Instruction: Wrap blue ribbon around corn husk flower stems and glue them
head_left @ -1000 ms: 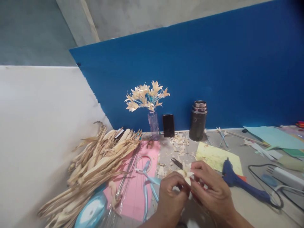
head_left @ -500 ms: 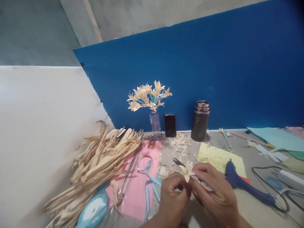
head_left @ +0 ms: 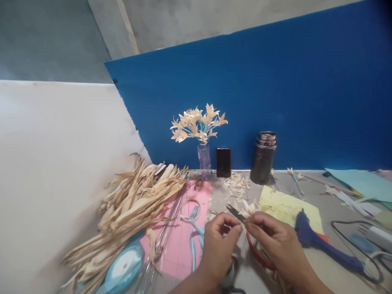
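Observation:
A small cream husk flower [head_left: 248, 209] faces up just beyond the fingertips of my right hand [head_left: 274, 239], whose thumb and fingers pinch its base. Close on the left, my left hand [head_left: 221, 241] has thumb and index finger curled together, a small gap from the right fingers. Whatever lies in that pinch is too small to make out. Beneath my right hand lie scissors [head_left: 260, 257] with red handles, their dark blades pointing to the far left. Pale husk scraps [head_left: 237, 181] are scattered on the table beyond the hands.
Dried corn husks [head_left: 131, 204] are heaped at left beside pink paper [head_left: 174, 261] and a blue ribbon roll [head_left: 124, 265]. Behind stand a vase [head_left: 204, 161] of husk flowers, a phone [head_left: 223, 162] and a dark flask [head_left: 263, 159]. A blue glue gun [head_left: 324, 245] and its cable lie at right.
My left hand has come away from the flower, and a gap shows between the hands. The flower now sits beyond my right fingertips. The view has turned slightly left.

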`<action>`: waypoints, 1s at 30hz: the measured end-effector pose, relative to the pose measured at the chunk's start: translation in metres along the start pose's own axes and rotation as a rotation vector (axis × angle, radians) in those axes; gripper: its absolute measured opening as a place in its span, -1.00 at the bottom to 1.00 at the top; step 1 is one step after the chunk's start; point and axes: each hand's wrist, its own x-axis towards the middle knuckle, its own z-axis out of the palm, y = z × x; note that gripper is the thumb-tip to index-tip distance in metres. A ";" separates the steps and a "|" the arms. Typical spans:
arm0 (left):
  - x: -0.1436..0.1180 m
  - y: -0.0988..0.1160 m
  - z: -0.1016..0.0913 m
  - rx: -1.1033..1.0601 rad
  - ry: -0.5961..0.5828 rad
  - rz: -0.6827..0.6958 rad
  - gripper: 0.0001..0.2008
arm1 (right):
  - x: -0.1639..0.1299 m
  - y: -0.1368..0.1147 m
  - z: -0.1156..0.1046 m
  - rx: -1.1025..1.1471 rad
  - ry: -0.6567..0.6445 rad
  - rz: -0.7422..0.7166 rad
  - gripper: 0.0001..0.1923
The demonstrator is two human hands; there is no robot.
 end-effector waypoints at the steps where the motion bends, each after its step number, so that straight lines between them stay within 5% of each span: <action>1: 0.002 0.002 -0.002 -0.068 0.004 -0.046 -0.91 | 0.001 0.000 0.000 0.015 -0.019 0.045 -0.76; 11: 0.001 0.009 -0.003 -0.409 -0.108 -0.128 -0.70 | -0.003 0.003 0.008 0.062 -0.103 0.152 -0.67; 18: 0.000 0.009 -0.005 -0.245 -0.112 0.053 -0.77 | -0.003 0.005 0.006 -0.051 -0.132 -0.098 -0.75; 30: -0.004 0.015 -0.008 -0.157 -0.107 0.141 -0.91 | -0.004 0.008 0.003 -0.088 -0.213 -0.117 -0.72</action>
